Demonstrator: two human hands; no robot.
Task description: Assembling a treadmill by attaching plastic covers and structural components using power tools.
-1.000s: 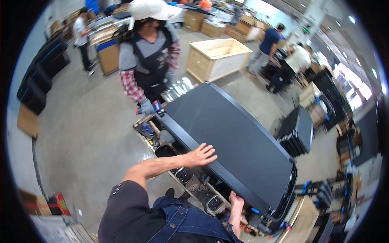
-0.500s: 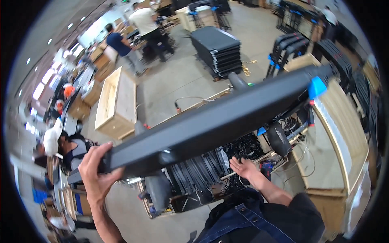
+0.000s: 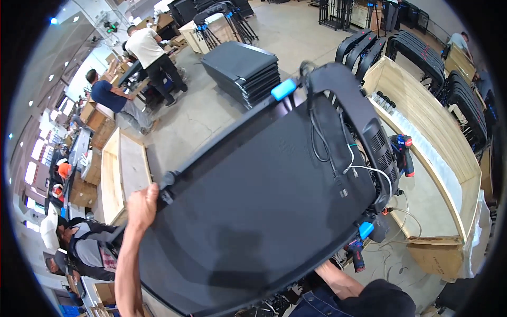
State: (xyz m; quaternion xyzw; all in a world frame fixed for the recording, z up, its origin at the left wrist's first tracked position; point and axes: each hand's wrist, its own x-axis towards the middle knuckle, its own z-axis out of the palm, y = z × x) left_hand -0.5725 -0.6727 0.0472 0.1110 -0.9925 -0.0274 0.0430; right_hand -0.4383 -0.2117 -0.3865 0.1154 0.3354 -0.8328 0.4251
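Note:
A treadmill [image 3: 237, 190] with a black belt and a motor housing [image 3: 377, 142] at its far right end fills the middle. Its belt side faces up, tilted toward me. Blue corner pieces [image 3: 284, 90] sit on its edges, and a dark cable with a plug [image 3: 319, 137] and white wires lie over the motor end. My left hand [image 3: 142, 206] is closed on its left edge, beside a small black knob-like part [image 3: 169, 182]. Under the near edge, the fingers of my right hand [image 3: 326, 269] are hidden; only the wrist and forearm show.
Two cordless drills, one [image 3: 403, 153] right of the motor housing and another [image 3: 356, 256] below it, are close by. An open wooden crate [image 3: 422, 100] stands right, another [image 3: 124, 174] left. Stacked black panels [image 3: 240, 71] stand ahead. Several people work on the left and at the back.
The treadmill has turned from on edge to its belt facing up, covering the bench beneath. My right hand has gone from open in the air to under its near edge.

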